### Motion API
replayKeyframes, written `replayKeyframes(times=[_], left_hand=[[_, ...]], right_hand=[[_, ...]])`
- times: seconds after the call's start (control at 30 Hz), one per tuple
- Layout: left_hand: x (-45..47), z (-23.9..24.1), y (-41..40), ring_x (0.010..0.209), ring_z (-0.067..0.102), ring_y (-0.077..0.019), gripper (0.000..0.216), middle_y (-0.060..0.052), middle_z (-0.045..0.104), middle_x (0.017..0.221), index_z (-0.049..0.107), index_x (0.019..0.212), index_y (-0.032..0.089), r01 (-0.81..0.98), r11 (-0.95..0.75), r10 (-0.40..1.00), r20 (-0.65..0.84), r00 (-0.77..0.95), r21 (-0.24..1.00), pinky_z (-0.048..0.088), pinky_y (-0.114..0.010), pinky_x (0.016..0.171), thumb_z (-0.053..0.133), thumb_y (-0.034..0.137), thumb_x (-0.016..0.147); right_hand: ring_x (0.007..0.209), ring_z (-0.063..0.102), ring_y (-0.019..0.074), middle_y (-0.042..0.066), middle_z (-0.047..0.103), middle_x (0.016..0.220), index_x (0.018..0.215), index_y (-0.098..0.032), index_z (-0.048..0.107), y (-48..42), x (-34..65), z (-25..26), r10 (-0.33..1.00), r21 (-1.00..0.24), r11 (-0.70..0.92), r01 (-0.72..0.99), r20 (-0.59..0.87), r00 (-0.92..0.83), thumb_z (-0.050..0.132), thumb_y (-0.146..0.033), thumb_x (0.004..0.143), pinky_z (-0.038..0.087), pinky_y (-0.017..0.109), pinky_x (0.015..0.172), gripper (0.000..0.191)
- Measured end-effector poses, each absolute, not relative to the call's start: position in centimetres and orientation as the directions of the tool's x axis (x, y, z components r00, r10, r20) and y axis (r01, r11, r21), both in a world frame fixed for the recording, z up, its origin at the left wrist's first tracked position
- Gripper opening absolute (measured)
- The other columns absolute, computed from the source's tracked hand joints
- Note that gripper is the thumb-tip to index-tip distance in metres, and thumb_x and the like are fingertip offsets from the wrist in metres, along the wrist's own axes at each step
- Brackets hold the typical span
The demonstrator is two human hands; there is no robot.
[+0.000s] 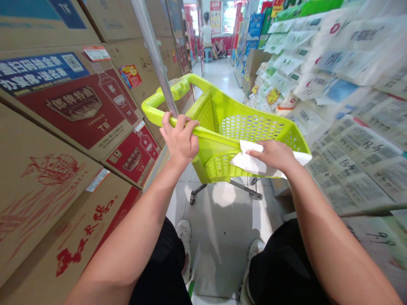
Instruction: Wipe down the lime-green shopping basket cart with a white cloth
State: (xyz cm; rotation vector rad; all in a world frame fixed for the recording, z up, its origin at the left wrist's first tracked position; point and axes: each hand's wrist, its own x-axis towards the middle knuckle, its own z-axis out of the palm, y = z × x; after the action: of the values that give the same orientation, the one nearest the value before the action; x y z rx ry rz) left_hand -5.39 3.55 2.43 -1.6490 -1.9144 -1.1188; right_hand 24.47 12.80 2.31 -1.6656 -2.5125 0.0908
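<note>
A lime-green plastic shopping cart [222, 137] stands sideways before me in the aisle, its perforated basket showing no goods. My left hand [180, 137] has its fingers curled over the near rim, beside the cart's handle. A grey metal pole [155, 55] slants down across the handle to this hand; whether my fingers also hold it I cannot tell. In my right hand [275, 154] is a white cloth [243, 163], pinched and pressed along the rim toward the far right corner. Part of it drapes down the outer side of the basket.
Stacked cardboard cartons [82, 101] wall the left side. Packs of tissue paper [343, 89] fill the right side, close to the cart. Farther down the aisle, a person [207, 36] is by a blue stool [207, 55]. My shoes [183, 233] are on the tiled floor [219, 237].
</note>
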Motion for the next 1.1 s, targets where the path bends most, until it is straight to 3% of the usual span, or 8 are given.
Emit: replayKeyframes(times=[0.23,0.33,0.47,0.6,0.8,0.97,1.1], left_hand=[[-5.9,2.2,3.7,0.15,0.026,-0.0474,0.035,-0.013,0.068,0.133,0.074,0.111,0.031,0.947,0.021,0.646,0.718,-0.258,0.321,0.031,-0.064,0.099,0.052,0.036,0.084],[-6.0,2.1,4.2,0.152,0.024,-0.0499,0.036,-0.015,0.066,0.135,0.073,0.111,0.029,0.944,0.041,0.629,0.725,-0.28,0.329,0.031,-0.063,0.098,0.052,0.043,0.085],[-6.0,2.3,4.6,0.153,0.019,-0.0521,0.052,-0.017,0.062,0.138,0.071,0.116,0.027,0.946,0.025,0.647,0.716,-0.263,0.324,0.032,-0.061,0.097,0.051,0.063,0.085],[-5.6,2.3,4.4,0.155,0.017,-0.0509,0.067,-0.016,0.061,0.14,0.07,0.12,0.027,0.955,-0.011,0.669,0.712,-0.213,0.296,0.031,-0.059,0.099,0.047,0.079,0.085],[-4.8,2.1,3.3,0.155,0.017,-0.0523,0.068,-0.019,0.058,0.145,0.067,0.127,0.026,0.969,-0.034,0.703,0.696,-0.149,0.243,0.032,-0.06,0.103,0.048,0.078,0.088],[-5.5,2.3,2.9,0.155,0.018,-0.048,0.066,-0.016,0.057,0.148,0.069,0.124,0.028,0.967,-0.059,0.726,0.675,-0.128,0.247,0.034,-0.057,0.104,0.046,0.08,0.089],[-6.4,2.2,3.3,0.155,0.017,-0.0479,0.069,-0.013,0.058,0.148,0.068,0.127,0.03,0.97,-0.034,0.715,0.684,-0.145,0.241,0.032,-0.059,0.103,0.038,0.08,0.092]], right_hand=[[0.087,0.072,0.0318,0.011,0.081,0.1,0.1,-0.026,0.082,13.7,27.5,2.0,0.944,-0.149,0.329,0.932,0.024,-0.33,0.055,-0.09,0.082,0.04,0.033,0.063,0.072],[0.091,0.073,0.0337,0.014,0.081,0.101,0.102,-0.024,0.082,13.4,27.5,1.4,0.938,-0.083,0.344,0.936,0.086,-0.337,0.041,-0.092,0.087,0.041,0.034,0.067,0.081],[0.098,0.073,0.0349,0.018,0.079,0.104,0.113,-0.02,0.08,12.3,25.0,1.1,0.92,-0.031,0.347,0.937,0.205,-0.334,0.025,-0.082,0.098,0.043,0.035,0.074,0.084],[0.115,0.068,0.0334,0.015,0.076,0.126,0.136,-0.022,0.069,11.2,20.9,1.7,0.818,-0.104,0.547,0.831,0.277,-0.504,0.027,-0.074,0.104,0.046,0.037,0.087,0.074],[0.128,0.059,0.0346,0.02,0.063,0.146,0.155,-0.012,0.049,9.3,14.7,2.5,0.636,-0.147,0.752,0.643,0.416,-0.65,0.042,-0.07,0.102,0.043,0.041,0.104,0.079],[0.117,0.066,0.0301,0.013,0.071,0.135,0.141,-0.021,0.062,9.4,14.6,2.7,0.666,-0.167,0.732,0.66,0.377,-0.643,0.029,-0.064,0.108,0.046,0.036,0.094,0.063],[0.104,0.071,0.0324,0.015,0.078,0.112,0.118,-0.021,0.075,10.4,17.2,2.3,0.816,-0.131,0.548,0.826,0.302,-0.493,0.018,-0.069,0.107,0.046,0.036,0.08,0.075]])
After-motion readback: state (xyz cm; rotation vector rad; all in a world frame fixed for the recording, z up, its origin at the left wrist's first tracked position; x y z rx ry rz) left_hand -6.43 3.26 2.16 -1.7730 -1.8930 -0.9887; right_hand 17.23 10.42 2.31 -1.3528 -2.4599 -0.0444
